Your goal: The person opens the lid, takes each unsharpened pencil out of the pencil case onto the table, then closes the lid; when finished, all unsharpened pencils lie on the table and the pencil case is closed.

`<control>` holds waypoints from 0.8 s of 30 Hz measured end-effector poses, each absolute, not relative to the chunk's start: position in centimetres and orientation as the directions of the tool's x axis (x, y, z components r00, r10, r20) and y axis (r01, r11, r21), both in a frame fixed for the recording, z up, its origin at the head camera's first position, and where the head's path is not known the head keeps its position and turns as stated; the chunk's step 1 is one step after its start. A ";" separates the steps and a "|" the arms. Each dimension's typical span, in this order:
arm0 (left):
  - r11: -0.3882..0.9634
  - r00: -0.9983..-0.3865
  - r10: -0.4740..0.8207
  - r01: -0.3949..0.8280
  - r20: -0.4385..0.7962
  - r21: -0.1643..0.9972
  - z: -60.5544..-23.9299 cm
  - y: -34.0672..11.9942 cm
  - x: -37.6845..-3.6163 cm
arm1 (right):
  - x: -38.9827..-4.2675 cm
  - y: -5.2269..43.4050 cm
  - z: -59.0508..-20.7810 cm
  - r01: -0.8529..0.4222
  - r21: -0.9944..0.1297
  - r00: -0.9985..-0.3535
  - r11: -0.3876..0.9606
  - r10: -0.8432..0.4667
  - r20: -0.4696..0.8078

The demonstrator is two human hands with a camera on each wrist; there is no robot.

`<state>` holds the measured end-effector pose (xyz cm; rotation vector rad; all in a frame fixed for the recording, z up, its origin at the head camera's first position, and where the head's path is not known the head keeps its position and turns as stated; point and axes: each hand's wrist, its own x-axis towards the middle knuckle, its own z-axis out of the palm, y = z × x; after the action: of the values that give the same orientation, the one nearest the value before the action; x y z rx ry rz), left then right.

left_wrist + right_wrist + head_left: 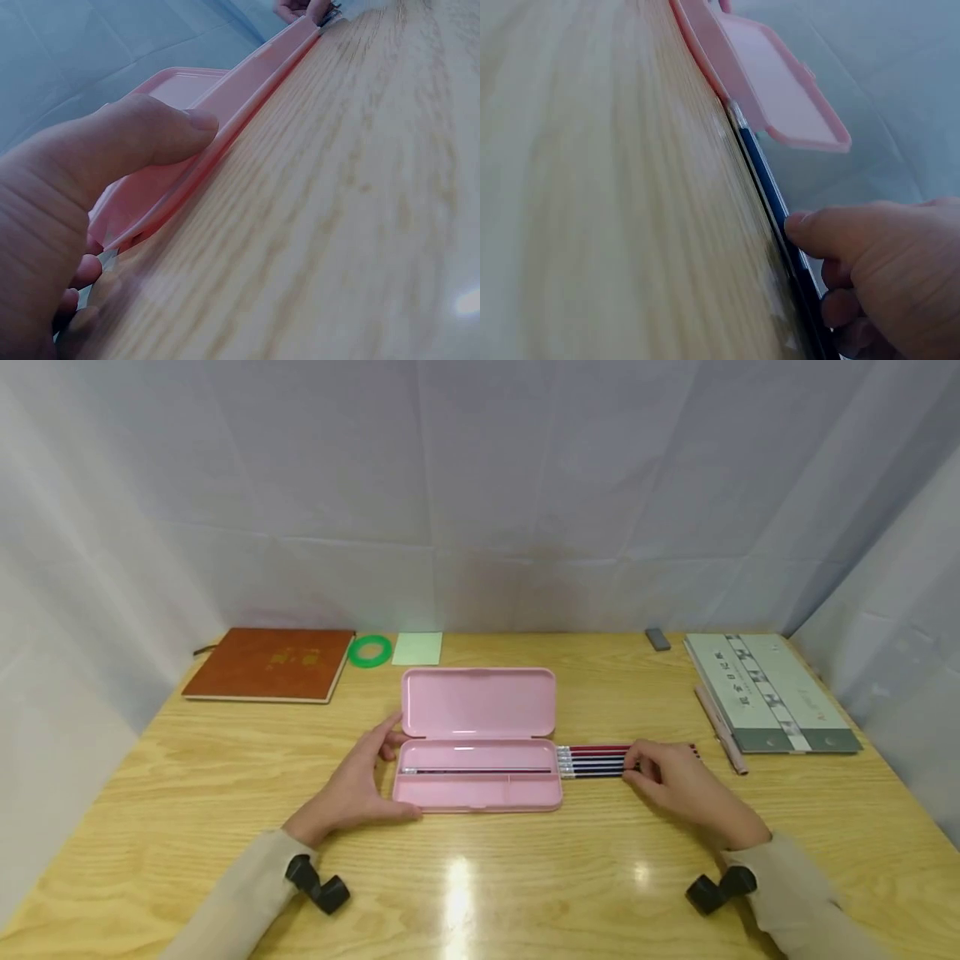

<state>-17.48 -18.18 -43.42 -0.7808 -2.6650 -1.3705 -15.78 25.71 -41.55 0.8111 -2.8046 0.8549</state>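
Glossy wooden table (465, 893), pink plastic case (477, 772)

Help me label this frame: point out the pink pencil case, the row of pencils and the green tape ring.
pink pencil case (480, 703): head view, inside of the raised lid.
row of pencils (592, 761): head view, middle of the exposed shafts.
green tape ring (353, 652): head view, its left rim.

- The right hand (678, 785) covers the far part of the pencils (592, 762); where its fingertips sit cannot be seen
- The writing on the brown book (267, 664) and the grey book (772, 693) is too small to read
- The small dark thing (657, 639) at the back of the worktop (525, 877) is too small to tell
- In the left wrist view, the left hand (67, 217) is cut off by the edge and hides part of the pink case (225, 112)
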 end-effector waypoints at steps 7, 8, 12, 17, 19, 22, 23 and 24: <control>0.482 -0.869 0.417 0.460 0.267 0.746 -43.5 -18.2 -17.5 | -17.8 20.9 -40.7 -0.589 -0.484 -0.799 0.647 -0.555 0.231; 0.483 -0.867 0.420 0.463 0.267 0.743 -43.5 -18.2 -17.5 | -18.0 20.4 -40.6 -0.603 -0.466 -0.790 0.647 -0.566 0.237; 0.490 -0.866 0.426 0.462 0.259 0.739 -43.4 -18.0 -17.7 | -18.7 18.6 -40.0 -0.630 -0.423 -0.769 0.652 -0.598 0.224; 0.502 -0.870 0.424 0.456 0.251 0.735 -43.4 -18.1 -17.6 | -19.6 16.6 -39.7 -0.641 -0.396 -0.755 0.658 -0.634 0.169; 0.504 -0.871 0.423 0.455 0.249 0.734 -43.4 -18.1 -17.6 | -19.8 15.7 -39.8 -0.653 -0.369 -0.746 0.662 -0.647 0.160; 0.506 -0.872 0.422 0.453 0.247 0.734 -43.3 -18.1 -17.5 | -20.1 14.0 -39.7 -0.665 -0.323 -0.738 0.673 -0.657 0.151; 0.507 -0.874 0.420 0.449 0.245 0.736 -43.3 -18.2 -17.4 | -20.2 13.4 -39.8 -0.676 -0.307 -0.730 0.670 -0.667 0.153; 0.506 -0.874 0.419 0.449 0.245 0.736 -43.2 -18.2 -17.4 | -20.3 12.8 -39.8 -0.685 -0.290 -0.723 0.668 -0.672 0.160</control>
<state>-17.39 -18.20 -43.24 -0.7771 -2.6965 -1.3338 -20.27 12.81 -39.77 1.1537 -2.8330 0.5172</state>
